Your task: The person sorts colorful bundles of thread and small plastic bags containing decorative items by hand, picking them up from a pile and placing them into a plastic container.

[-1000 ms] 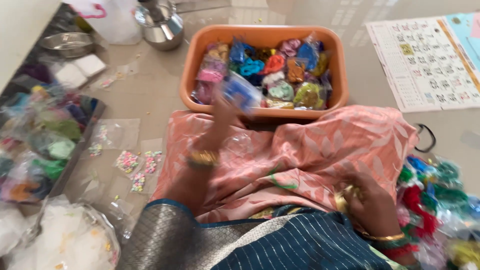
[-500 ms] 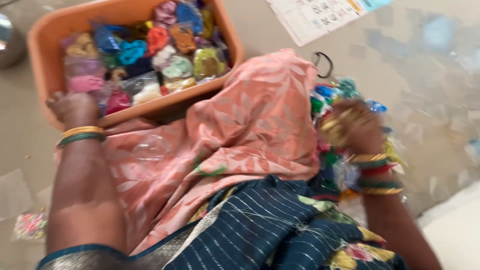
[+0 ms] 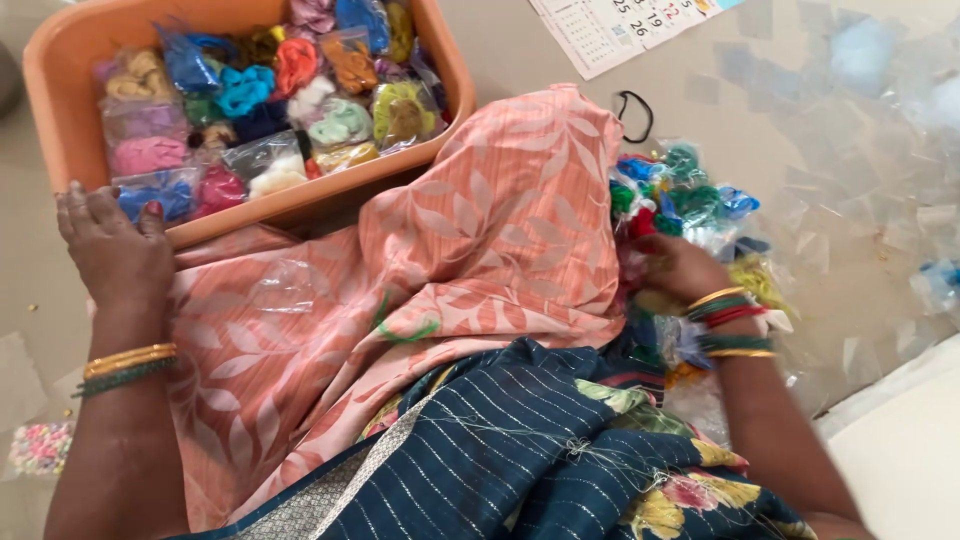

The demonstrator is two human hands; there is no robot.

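Note:
An orange plastic tub stands on the floor in front of my lap, full of small clear packets of coloured thread bundles. My left hand rests on the tub's near rim, fingers spread flat, holding nothing. My right hand reaches into a heap of loose coloured thread packets on the floor at my right; its fingers are buried among them, so its grip is hidden. A peach leaf-patterned cloth covers my lap, with an empty clear bag lying on it.
A printed calendar sheet lies on the floor beyond the heap, with a black loop beside it. Several empty clear bags are scattered at the right. A small packet of pastel beads lies at the lower left.
My left hand dropped a packet into the tub and settled on its near rim. The view swung right. My right hand stays in the heap of packets at my right.

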